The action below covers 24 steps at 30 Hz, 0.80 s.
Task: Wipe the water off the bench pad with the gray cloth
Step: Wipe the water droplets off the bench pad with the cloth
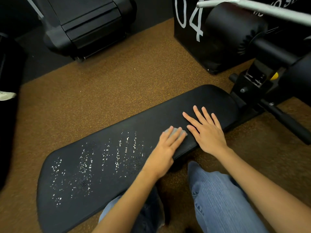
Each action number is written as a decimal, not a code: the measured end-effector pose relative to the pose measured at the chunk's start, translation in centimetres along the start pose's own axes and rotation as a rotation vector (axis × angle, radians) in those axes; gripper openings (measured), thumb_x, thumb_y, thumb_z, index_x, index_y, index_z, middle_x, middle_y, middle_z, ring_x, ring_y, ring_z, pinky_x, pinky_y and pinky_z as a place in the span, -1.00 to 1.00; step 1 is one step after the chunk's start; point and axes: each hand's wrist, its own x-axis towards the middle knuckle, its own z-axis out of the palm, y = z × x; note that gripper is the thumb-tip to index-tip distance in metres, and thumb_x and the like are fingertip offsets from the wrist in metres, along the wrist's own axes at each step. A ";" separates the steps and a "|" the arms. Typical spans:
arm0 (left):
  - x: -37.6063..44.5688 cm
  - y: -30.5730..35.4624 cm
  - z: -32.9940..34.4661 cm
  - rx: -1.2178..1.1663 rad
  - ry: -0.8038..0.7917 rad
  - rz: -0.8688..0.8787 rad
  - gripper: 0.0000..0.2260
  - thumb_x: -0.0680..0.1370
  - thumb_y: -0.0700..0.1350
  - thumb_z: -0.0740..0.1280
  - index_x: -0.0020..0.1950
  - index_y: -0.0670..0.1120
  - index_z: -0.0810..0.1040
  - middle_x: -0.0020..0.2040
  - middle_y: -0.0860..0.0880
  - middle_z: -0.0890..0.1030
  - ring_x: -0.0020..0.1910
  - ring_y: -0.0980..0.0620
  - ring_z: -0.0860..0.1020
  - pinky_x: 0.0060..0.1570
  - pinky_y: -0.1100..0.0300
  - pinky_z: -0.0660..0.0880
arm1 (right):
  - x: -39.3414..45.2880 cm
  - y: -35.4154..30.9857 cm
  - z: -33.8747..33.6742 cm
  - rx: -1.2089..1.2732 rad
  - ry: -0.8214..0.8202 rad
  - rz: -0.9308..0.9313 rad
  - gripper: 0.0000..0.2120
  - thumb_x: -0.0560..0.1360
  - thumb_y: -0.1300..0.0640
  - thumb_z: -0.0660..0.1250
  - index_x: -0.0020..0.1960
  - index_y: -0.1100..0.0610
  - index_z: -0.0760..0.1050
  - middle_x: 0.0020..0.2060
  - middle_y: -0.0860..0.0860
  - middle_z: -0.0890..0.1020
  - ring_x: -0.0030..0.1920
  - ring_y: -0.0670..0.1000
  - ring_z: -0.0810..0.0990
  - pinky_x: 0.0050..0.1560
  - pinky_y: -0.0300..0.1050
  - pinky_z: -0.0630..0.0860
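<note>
The left hand presses flat on the gray cloth, fingers together, beside the water droplets it must sweep — while the right hand, fingers splayed and empty, likely steadies the bench pad.

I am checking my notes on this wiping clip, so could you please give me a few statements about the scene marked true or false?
1. The left hand presses the gray cloth onto the bench pad. True.
2. The right hand holds the cloth. False: it lies flat and bare on the pad, beside the cloth.
3. Water droplets remain on the pad to the left of the cloth. True.
4. The pad under the right hand is covered in droplets. False: that end looks dry.
5. The floor is white tile. False: it is brown and speckled.
</note>
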 end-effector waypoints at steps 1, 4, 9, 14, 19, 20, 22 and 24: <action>0.3 -1.1 -0.5 0.019 -0.006 -0.040 -0.22 0.39 -0.50 0.12 0.59 -0.08 0.14 0.60 -0.06 0.11 0.59 -0.11 -0.08 0.54 -0.01 -0.22 | 0.0 0.0 0.0 0.002 0.000 -0.002 -0.51 0.61 -0.20 -0.20 0.53 -0.27 -0.06 0.57 -0.06 0.01 0.56 0.05 -0.07 0.49 0.07 -0.06; 0.9 -2.3 -1.6 0.008 0.020 -0.185 -0.24 0.40 -0.50 0.07 0.58 -0.05 0.19 0.59 -0.03 0.14 0.60 -0.10 -0.05 0.55 -0.16 -0.12 | 0.0 -0.1 0.0 0.005 0.002 -0.001 -0.52 0.61 -0.19 -0.17 0.53 -0.27 -0.06 0.57 -0.06 0.02 0.56 0.06 -0.05 0.49 0.09 -0.04; -1.5 0.3 -0.9 -0.018 -0.109 -0.008 -0.26 0.40 -0.44 0.05 0.59 -0.06 0.15 0.61 0.01 0.10 0.59 -0.01 -0.10 0.52 0.08 -0.24 | 0.1 -0.4 -0.2 0.016 -0.030 0.022 -0.54 0.65 -0.14 -0.11 0.53 -0.28 -0.10 0.57 -0.06 -0.04 0.56 0.05 -0.12 0.50 0.09 -0.10; -1.1 -1.6 -2.3 0.120 0.034 -0.238 -0.15 0.35 -0.53 0.14 0.60 -0.05 0.09 0.61 -0.04 0.06 0.59 -0.13 -0.09 0.53 -0.12 -0.21 | 1.0 -3.6 -2.5 0.088 -0.152 0.140 -0.49 0.64 -0.06 0.08 0.53 -0.23 -0.01 0.57 -0.02 -0.07 0.55 0.13 -0.13 0.48 0.19 -0.04; -1.6 -4.3 -3.8 0.185 0.215 -0.568 -0.19 0.42 -0.50 0.17 0.61 -0.08 0.01 0.61 -0.11 0.04 0.59 -0.19 -0.10 0.50 -0.21 -0.20 | 1.7 -8.2 -2.9 0.196 -0.190 0.057 -0.49 0.63 -0.08 0.10 0.53 -0.24 0.02 0.57 -0.03 -0.11 0.55 0.12 -0.15 0.48 0.20 -0.05; -1.8 -4.7 -3.9 0.175 0.222 -0.558 -0.25 0.49 -0.45 0.16 0.61 -0.07 -0.01 0.61 -0.10 0.05 0.59 -0.18 -0.08 0.52 -0.24 -0.16 | 2.0 -8.9 -2.7 0.205 -0.208 0.050 -0.49 0.63 -0.09 0.09 0.53 -0.25 0.01 0.57 -0.03 -0.12 0.55 0.11 -0.16 0.48 0.20 -0.06; -2.2 -5.1 -4.1 0.103 0.216 -0.520 -0.43 0.65 -0.19 0.14 0.62 -0.01 -0.03 0.61 -0.04 0.08 0.60 -0.11 -0.06 0.54 -0.21 -0.14 | 2.2 -9.9 -2.2 0.196 -0.219 0.022 -0.50 0.63 -0.10 0.07 0.53 -0.26 -0.01 0.57 -0.03 -0.14 0.55 0.10 -0.18 0.48 0.20 -0.08; -2.7 -5.5 -4.8 -0.026 0.211 -0.525 -0.44 0.67 0.08 0.10 0.61 0.04 -0.05 0.60 0.07 0.09 0.60 0.01 -0.08 0.52 -0.07 -0.24 | 2.2 -10.3 -1.3 0.162 -0.183 -0.036 -0.51 0.64 -0.12 0.03 0.53 -0.26 -0.01 0.57 -0.03 -0.15 0.55 0.09 -0.19 0.48 0.21 -0.11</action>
